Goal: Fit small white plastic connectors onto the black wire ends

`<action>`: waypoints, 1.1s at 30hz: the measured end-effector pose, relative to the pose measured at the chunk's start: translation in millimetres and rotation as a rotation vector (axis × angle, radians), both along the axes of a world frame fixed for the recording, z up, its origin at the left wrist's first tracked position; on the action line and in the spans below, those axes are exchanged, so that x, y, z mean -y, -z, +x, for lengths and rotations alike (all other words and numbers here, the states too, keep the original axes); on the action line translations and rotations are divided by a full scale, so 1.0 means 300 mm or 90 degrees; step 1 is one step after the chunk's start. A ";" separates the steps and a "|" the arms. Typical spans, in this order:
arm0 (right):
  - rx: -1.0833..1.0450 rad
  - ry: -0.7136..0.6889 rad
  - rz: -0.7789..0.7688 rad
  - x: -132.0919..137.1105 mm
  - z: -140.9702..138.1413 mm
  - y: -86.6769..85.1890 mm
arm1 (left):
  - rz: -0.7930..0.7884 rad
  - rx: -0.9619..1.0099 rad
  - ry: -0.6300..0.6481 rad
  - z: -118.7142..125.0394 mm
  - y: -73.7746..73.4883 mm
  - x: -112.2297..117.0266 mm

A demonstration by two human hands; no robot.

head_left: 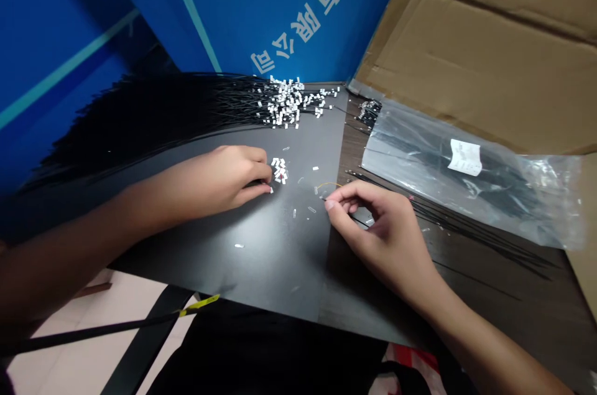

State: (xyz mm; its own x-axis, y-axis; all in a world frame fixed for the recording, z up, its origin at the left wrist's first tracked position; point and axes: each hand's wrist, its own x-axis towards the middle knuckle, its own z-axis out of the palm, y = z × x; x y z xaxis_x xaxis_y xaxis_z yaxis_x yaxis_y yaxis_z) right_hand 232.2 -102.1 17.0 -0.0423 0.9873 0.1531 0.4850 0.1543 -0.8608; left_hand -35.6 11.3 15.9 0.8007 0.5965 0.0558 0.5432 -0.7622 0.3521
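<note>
Left hand: fingers curled and half closed, fingertips at a small cluster of white plastic connectors lying on a black sheet; any hold on them hidden behind the fingers, so no telling. Right hand: thumb and forefinger pinched together near the sheet's right edge, on what looks like a thin dark wire end, too fine to be sure. Just beyond that pinch, a thin yellow wire, curving. Scattered on the sheet between both hands, small clear plastic pieces. Along the sheet's far edge, a large heap of white connectors on the ends of a fanned sweep of black wires, running off past the sheet's left side. Right of the sheet, on a dark wooden tabletop, loose black wires and a clear plastic bag of black wires with a white label. Beyond the sheet, a blue printed carton panel and brown cardboard flaps.
</note>
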 end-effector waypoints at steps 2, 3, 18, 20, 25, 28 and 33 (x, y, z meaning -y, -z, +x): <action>0.002 0.003 0.007 -0.005 0.002 0.003 | -0.002 -0.028 0.013 0.001 -0.008 -0.002; 0.001 0.003 0.009 -0.008 0.003 0.005 | -0.002 -0.034 0.012 0.003 -0.012 -0.003; 0.008 -0.004 0.013 -0.010 0.007 0.023 | -0.060 0.074 -0.049 0.029 -0.038 0.019; -0.002 -0.006 0.009 -0.009 0.006 0.025 | -0.168 0.148 -0.061 0.035 -0.050 0.028; -0.044 -0.045 -0.008 0.003 -0.005 0.025 | -0.605 0.360 -0.092 0.072 -0.043 0.061; -0.084 -0.073 -0.017 0.010 -0.016 0.018 | -0.736 0.454 -0.119 0.099 -0.022 0.092; -0.152 -0.093 -0.058 0.014 -0.024 0.016 | -0.711 0.467 -0.154 0.117 -0.002 0.125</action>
State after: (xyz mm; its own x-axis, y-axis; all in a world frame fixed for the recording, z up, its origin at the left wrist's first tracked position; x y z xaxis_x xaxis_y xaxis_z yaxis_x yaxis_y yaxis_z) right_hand 225.0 -106.1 12.1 -0.1584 0.9835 0.0873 0.2448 0.1247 -0.9615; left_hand -0.4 -26.2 16.6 0.6656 0.7240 -0.1812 0.0442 0.2042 0.9779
